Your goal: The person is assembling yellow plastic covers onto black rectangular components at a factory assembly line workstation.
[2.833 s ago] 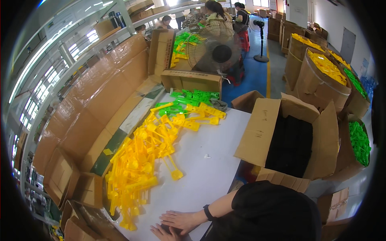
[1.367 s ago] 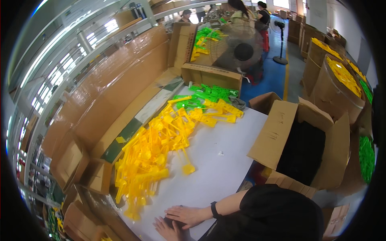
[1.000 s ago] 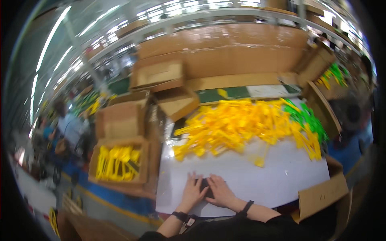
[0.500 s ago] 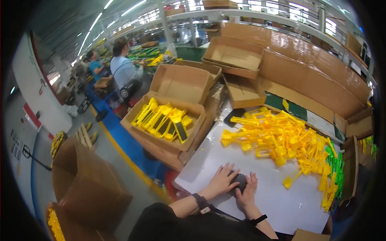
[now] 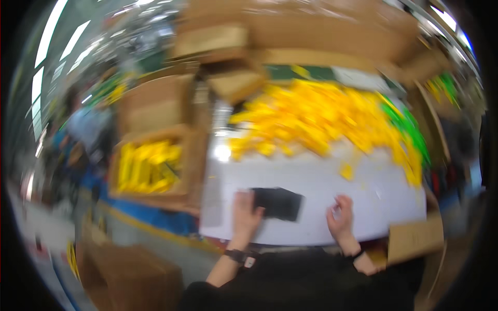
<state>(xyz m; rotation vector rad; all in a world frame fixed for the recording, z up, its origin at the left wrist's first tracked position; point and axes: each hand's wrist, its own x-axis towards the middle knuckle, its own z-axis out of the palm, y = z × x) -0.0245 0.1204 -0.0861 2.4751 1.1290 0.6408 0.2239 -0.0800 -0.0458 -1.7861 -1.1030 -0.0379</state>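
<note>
The left hand [image 5: 245,213] lies flat — grip open — on a black flat piece [image 5: 278,203] at the worktop's [image 5: 316,179] near edge, apparently steadying it, while the right hand [image 5: 340,216], curled — contents unclear — rests nearby.

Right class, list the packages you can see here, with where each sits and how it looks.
Open cardboard box: left of the white table, brown, holding yellow parts.
Cardboard box: lower left floor, brown.
Cardboard flap: table's right corner, brown.
Flat black packet: table's near edge, touching left hand.
</note>
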